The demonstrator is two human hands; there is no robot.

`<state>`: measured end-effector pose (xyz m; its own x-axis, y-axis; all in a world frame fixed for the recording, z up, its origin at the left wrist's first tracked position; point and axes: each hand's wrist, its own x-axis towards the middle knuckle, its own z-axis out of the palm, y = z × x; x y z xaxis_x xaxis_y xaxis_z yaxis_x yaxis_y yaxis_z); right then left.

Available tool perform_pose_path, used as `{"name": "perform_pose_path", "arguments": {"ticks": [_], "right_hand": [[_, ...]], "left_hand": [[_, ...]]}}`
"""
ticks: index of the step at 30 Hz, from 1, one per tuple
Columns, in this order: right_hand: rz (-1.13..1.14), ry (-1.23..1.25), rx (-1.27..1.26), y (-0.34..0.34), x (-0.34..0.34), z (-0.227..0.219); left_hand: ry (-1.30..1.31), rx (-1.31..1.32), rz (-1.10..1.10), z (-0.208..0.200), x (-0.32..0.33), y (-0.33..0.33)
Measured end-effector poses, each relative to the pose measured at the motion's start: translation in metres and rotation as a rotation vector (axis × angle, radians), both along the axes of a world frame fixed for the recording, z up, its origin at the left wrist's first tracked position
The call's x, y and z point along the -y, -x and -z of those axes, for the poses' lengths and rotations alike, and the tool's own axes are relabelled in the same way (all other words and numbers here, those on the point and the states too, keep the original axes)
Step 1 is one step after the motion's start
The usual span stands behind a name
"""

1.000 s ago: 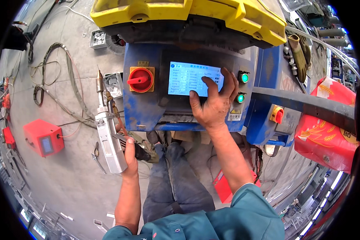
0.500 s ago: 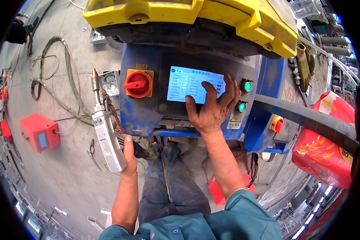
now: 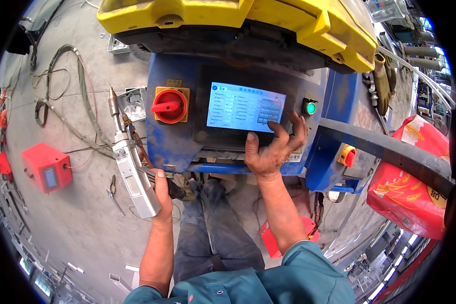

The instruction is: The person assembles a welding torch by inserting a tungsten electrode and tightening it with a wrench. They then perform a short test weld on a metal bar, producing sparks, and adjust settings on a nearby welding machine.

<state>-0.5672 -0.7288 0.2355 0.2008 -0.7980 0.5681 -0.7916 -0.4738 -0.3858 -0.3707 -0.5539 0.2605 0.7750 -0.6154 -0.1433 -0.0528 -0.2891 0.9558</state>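
My left hand [image 3: 162,202] is wrapped round the grip of a silver welding torch [image 3: 136,180], its thumb along the side. The torch's brass-coloured nozzle [image 3: 113,104] and thin tip point away from me, left of a blue machine cabinet [image 3: 159,147]. A lit touchscreen [image 3: 238,106] in the cabinet's top panel shows rows of text and a small pop-up keypad at its lower right. My right hand [image 3: 274,149] holds nothing; its fingers are apart and bent. The index fingertip is at the keypad's lower edge; whether it presses the glass I cannot tell.
Left of the screen sits a red rotary switch [image 3: 169,105]; a green-lit button [image 3: 309,108] is on the right. A yellow case [image 3: 187,15] overhangs the panel. A dark metal bar [image 3: 385,149] crosses near a red sack [image 3: 410,187]. Hoses [image 3: 88,96] and a red box [image 3: 46,166] lie on the floor.
My right hand has drawn down and slightly right from the screen's middle to its lower right corner. A keypad has appeared on the screen. The left hand still holds the torch.
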Motion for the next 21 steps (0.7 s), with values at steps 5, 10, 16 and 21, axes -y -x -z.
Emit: {"name": "perform_pose_path", "arguments": {"ticks": [5,10,16,21], "right_hand": [[0.029,-0.064,-0.089,0.004,-0.004,-0.004],[0.01,-0.079,-0.129,0.002,-0.003,-0.005],[0.043,-0.039,-0.053,0.005,-0.003,-0.005],[0.072,-0.055,-0.104,0.002,-0.001,-0.008]], "left_hand": [[0.061,0.072,0.001,0.016,-0.004,-0.001],[0.115,0.06,-0.002,0.019,-0.001,0.001],[0.016,-0.031,-0.022,0.01,0.0,0.003],[-0.017,-0.025,-0.073,0.018,-0.007,0.004]]}}
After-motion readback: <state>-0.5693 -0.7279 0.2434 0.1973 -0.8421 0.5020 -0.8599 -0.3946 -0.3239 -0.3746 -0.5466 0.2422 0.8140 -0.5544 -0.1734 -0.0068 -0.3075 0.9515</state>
